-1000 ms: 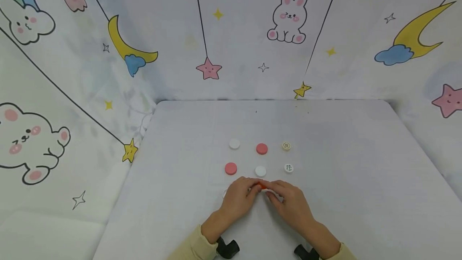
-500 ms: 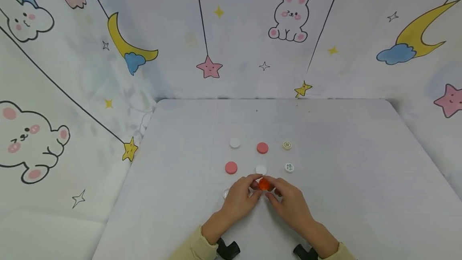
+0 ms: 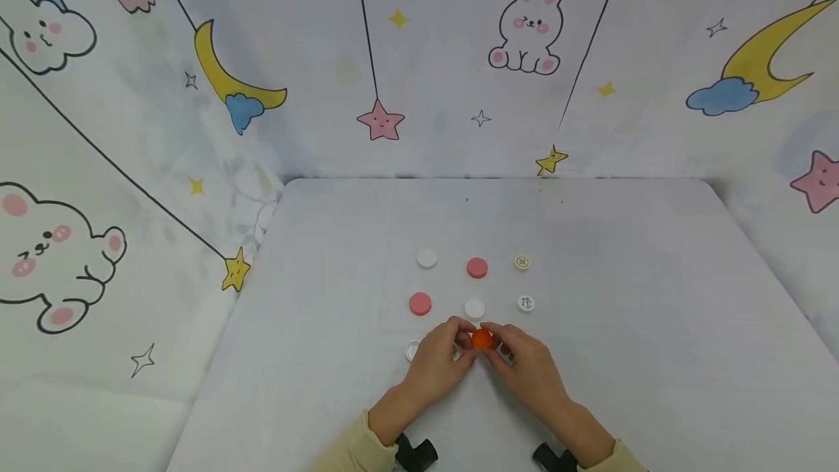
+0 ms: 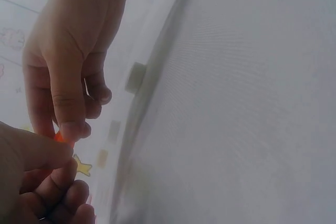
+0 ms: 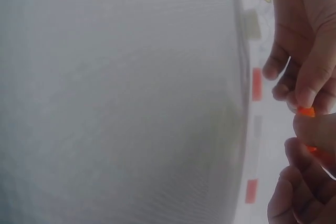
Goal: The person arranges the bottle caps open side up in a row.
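Note:
In the head view an orange round cap point(image 3: 482, 339) is held between both hands near the front middle of the table, its round face toward the camera. My left hand point(image 3: 435, 359) pinches its left side with thumb and fingers. From the right, the thumb and fingers of my right hand point(image 3: 529, 370) grip the opposite side. Only slivers of the orange cap point(image 4: 60, 137) show among the fingers in the left wrist view. The right wrist view shows small parts of the orange cap point(image 5: 306, 112) too. Just beyond the fingertips lies a white cap point(image 3: 475, 308).
Small round caps lie in rows on the white table point(image 3: 314, 355): a white one point(image 3: 427, 258), two pinkish-red ones point(image 3: 477, 267) point(image 3: 420, 304), a yellowish patterned one point(image 3: 521, 263) and a white patterned one point(image 3: 526, 303). A pale cap point(image 3: 412, 351) is partly hidden by the left hand.
The orange cap, mostly covered by fingers a second ago, has been tilted so its round face shows. Both hands stay in nearly the same place; the fingers have shifted around its edge.

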Available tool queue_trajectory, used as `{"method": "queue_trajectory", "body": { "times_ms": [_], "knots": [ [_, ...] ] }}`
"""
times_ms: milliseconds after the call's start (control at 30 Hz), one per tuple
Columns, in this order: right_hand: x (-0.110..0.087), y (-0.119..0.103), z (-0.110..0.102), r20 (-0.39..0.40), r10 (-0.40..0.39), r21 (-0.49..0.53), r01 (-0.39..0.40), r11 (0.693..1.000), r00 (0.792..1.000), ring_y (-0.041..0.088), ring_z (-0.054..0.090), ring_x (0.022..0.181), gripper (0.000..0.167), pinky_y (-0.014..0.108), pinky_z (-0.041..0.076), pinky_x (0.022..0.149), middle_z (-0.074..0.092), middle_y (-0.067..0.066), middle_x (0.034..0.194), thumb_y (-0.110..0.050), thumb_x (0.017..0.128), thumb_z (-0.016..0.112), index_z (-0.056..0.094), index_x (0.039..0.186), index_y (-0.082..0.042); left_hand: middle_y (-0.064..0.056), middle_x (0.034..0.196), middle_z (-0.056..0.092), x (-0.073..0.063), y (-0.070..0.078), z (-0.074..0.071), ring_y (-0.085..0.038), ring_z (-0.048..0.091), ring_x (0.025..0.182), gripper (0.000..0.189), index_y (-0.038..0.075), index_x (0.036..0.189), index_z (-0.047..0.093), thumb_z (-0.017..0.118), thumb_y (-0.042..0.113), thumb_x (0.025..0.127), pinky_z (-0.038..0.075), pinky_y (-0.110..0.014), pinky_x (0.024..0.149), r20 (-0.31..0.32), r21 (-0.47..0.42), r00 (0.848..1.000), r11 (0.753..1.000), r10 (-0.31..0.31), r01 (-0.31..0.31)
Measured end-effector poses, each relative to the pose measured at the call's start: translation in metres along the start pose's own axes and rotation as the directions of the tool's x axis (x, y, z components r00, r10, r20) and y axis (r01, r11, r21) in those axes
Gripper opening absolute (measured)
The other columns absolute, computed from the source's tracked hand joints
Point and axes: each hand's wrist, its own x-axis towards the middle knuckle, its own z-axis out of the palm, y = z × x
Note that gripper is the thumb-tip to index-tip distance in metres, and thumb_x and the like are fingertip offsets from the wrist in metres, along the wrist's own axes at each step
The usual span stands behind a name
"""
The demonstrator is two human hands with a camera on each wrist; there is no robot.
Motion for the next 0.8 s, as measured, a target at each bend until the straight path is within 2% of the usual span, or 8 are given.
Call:
{"method": "queue_trajectory", "body": {
  "times_ms": [200,400,567,800],
  "knots": [
    [-0.0012,0.0019,0.0012,0.003,-0.027,0.013,0.027,1.000,1.000,0.001,0.052,0.068,0.049,0.018,0.047,0.059,0.064,-0.009,0.081,-0.004,0.069,0.087,0.069,0.115,-0.010,0.004,0.086,0.061,-0.0014,-0.0048,0.0014,-0.005,0.050,0.075,0.032,0.011,0.111,0.060,0.076,0.011,0.083,0.041,-0.017,0.065,-0.003,0.094,1.000,0.995,0.029,-0.029],
    [0.0005,0.0020,0.0010,-0.004,-0.050,0.005,0.050,0.999,0.999,0.002,0.051,0.066,0.048,0.018,0.046,0.059,0.063,-0.010,0.080,-0.007,0.070,0.087,0.070,0.116,-0.008,0.007,0.081,0.061,-0.0008,-0.0065,0.0018,-0.007,0.051,0.076,0.028,0.013,0.109,0.066,0.076,0.014,0.083,0.042,-0.017,0.067,-0.051,0.176,0.996,0.983,0.069,-0.059],
    [0.0024,-0.0009,0.0008,0.010,-0.023,-0.011,0.023,1.000,1.000,0.002,0.052,0.066,0.049,0.019,0.047,0.059,0.065,-0.009,0.079,-0.006,0.070,0.087,0.070,0.115,-0.007,0.005,0.082,0.064,-0.0003,-0.0067,0.0015,-0.010,0.053,0.077,0.026,0.013,0.107,0.068,0.077,0.015,0.083,0.043,-0.019,0.066,-0.089,0.231,0.990,0.969,0.111,-0.088],
    [0.0013,-0.0055,0.0005,0.066,0.037,-0.051,-0.034,0.998,0.997,0.004,0.053,0.066,0.043,0.020,0.048,0.061,0.067,-0.005,0.078,-0.005,0.068,0.088,0.072,0.108,-0.007,0.006,0.086,0.065,-0.0023,-0.0085,0.0029,-0.008,0.054,0.079,0.023,0.015,0.105,0.070,0.078,0.018,0.083,0.044,-0.018,0.069,-0.074,0.256,0.992,0.964,0.100,-0.078]
  ]
}}
